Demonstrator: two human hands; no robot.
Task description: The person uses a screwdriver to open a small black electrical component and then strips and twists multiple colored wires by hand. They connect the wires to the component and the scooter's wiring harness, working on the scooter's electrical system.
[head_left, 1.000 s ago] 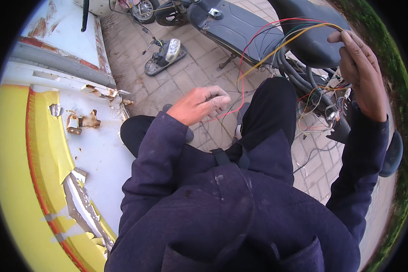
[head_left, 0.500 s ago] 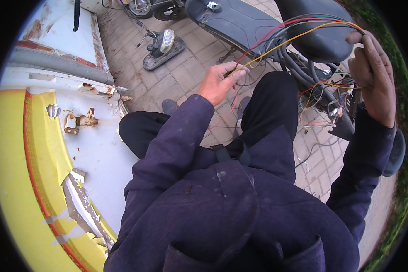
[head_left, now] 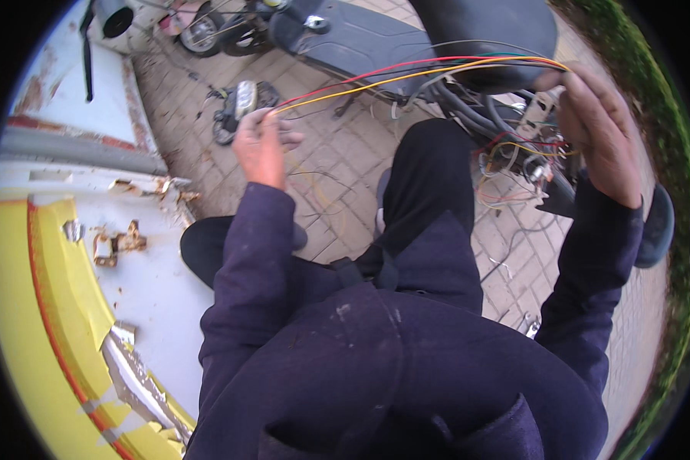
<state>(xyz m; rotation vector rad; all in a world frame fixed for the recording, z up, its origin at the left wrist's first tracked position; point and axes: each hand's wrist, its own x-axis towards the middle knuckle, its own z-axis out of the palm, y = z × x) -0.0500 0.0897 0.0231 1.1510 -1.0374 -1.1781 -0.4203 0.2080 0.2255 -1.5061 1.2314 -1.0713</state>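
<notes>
In the head view, a person in a dark jacket (head_left: 337,360) is bending over a yard of pale paving (head_left: 345,172), knees apart, both hands working a bundle of long wires (head_left: 391,83). The left hand (head_left: 262,149) is pinching one end, its fingers gripping the strands against the thumb. The right hand (head_left: 599,126), raised near a strip of grass (head_left: 652,100), is gripping the other end between its fingers and thumb. Red and yellow strands are running between the two in a shallow arch, passing over a black scooter seat (head_left: 491,38). Just beside the right wrist, a tangle of coloured wires (head_left: 514,165) is spilling from the scooter's frame. Just beyond the left hand, a loose headlight (head_left: 245,98) is lying on the paving. At far left, a rusty latch (head_left: 107,249) is jutting from a yellow-and-white panel (head_left: 157,299).
</notes>
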